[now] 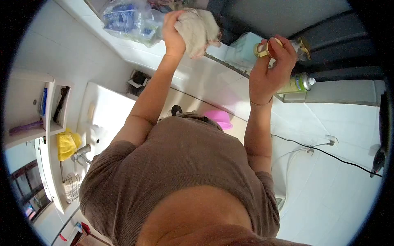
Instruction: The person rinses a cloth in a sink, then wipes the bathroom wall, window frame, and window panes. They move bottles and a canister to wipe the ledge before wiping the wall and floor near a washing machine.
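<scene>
My left hand [173,35] is closed around a crumpled whitish cloth [198,30], raised above the ledge at the top of the view. My right hand [276,67] grips a small object with gold-coloured ends [262,49] and a clear part behind the fingers. I cannot make out its exact kind. The cloth and the gold-ended object are apart. Just beside the right hand stands a spray can [300,83] with a green label and white nozzle. A pale blue package [243,50] in clear plastic lies between the two hands.
A clear plastic bag [131,22] with blue packs sits left of the cloth. Below are a white basin [108,117], a pink tub [219,119] and a tap [81,153] with a yellow cloth [67,144] near it. A black cable [328,153] crosses the right wall.
</scene>
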{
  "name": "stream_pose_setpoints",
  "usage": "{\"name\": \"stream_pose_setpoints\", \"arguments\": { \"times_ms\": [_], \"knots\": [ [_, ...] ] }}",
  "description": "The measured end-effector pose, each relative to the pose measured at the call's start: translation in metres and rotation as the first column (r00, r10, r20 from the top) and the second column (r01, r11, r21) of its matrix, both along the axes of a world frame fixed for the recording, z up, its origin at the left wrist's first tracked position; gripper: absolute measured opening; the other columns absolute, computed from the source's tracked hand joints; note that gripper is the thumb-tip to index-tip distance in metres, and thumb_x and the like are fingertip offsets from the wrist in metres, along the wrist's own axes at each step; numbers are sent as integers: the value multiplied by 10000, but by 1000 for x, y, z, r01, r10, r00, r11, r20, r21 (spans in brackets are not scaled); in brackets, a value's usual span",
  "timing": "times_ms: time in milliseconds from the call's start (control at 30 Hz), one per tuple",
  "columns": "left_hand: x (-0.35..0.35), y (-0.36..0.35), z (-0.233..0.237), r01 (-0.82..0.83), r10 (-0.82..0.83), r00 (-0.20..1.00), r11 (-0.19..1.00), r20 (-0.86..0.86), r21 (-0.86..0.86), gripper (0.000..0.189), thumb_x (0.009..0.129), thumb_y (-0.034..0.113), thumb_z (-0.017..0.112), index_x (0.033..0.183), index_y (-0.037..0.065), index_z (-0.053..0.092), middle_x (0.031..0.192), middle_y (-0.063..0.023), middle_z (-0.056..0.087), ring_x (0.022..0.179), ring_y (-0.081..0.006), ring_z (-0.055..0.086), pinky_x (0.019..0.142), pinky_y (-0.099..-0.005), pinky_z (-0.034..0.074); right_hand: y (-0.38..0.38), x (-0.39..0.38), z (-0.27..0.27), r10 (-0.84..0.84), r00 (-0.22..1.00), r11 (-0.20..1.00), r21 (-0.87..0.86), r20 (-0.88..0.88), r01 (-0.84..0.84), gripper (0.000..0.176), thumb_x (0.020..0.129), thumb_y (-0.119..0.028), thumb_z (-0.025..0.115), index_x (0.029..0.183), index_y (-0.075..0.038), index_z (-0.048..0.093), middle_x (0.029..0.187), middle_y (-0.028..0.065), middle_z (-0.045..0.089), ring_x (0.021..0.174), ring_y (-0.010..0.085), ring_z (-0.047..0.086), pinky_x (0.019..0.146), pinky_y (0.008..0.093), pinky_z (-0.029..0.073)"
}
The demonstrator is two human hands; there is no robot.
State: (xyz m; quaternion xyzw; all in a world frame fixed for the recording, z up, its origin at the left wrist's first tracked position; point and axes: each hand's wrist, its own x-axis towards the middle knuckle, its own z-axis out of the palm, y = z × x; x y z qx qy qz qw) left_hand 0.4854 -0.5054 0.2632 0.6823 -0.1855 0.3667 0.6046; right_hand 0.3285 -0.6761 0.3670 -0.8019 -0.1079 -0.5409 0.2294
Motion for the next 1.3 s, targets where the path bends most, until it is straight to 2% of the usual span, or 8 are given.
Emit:
{"name": "stream_pose_setpoints", "arguments": {
  "times_ms": [167,433,667,833,1100,1167,1233,1300],
  "knots": [
    [23,-12,-35,-205,206,979,975,0,90,241,687,6,551,920,9,610,922,-157,565,905,-325,540,800,-358,438,0,1,-1,-10,1000,1000,9,27,10,288,752,107,507,1009,-15,548,1068,158,528,966,264,548,787,312,483],
    [-23,-74,-19,190,-210,975,959,75,210,337,614,-51,558,920,62,642,1025,-149,578,928,-338,533,814,-385,441,4,5,-12,44,992,987,150,119,-62,343,694,133,456,989,-9,559,1020,163,550,959,281,543,788,304,481],
    [-9,-78,6,-67,-107,947,857,304,511,323,605,40,606,916,110,659,977,-56,577,935,-281,520,790,-373,443,3,1,-16,86,988,978,179,131,-108,349,681,110,455,989,-14,564,1041,167,525,962,296,538,829,343,446],
    [-16,-58,-32,-8,-186,952,779,242,627,342,595,45,622,935,76,647,1037,-77,563,962,-293,516,801,-385,449,4,6,-16,71,978,981,162,199,-104,320,700,102,467,982,-10,566,1024,160,544,927,280,545,813,331,446],
    [-11,-3,-7,-74,117,993,688,-10,722,172,724,66,543,869,30,627,981,-174,554,938,-355,507,795,-401,425,-6,20,-13,117,981,982,129,156,-138,340,720,50,531,1057,4,532,1072,184,522,966,303,528,840,359,432],
    [-14,-5,-7,-105,110,993,681,41,725,184,719,41,531,880,25,620,891,-164,556,868,-350,513,759,-388,429,0,27,-8,17,991,983,181,129,-41,204,798,72,550,986,-6,564,1083,99,510,878,156,574,775,255,482],
    [-20,-14,-15,-97,35,995,434,91,896,220,665,76,591,870,79,668,1040,-99,560,952,-304,515,808,-413,448,-6,38,-8,43,984,983,167,173,-73,221,774,101,532,958,-11,583,1077,99,523,834,153,588,759,239,484],
    [-33,-20,-26,-129,-25,988,426,155,895,180,697,115,550,832,94,667,1002,-68,567,936,-275,521,779,-401,447,-19,48,-11,218,969,954,184,120,-238,316,761,38,594,1068,-14,544,1136,125,489,981,202,543,865,295,441]
  ]
}}
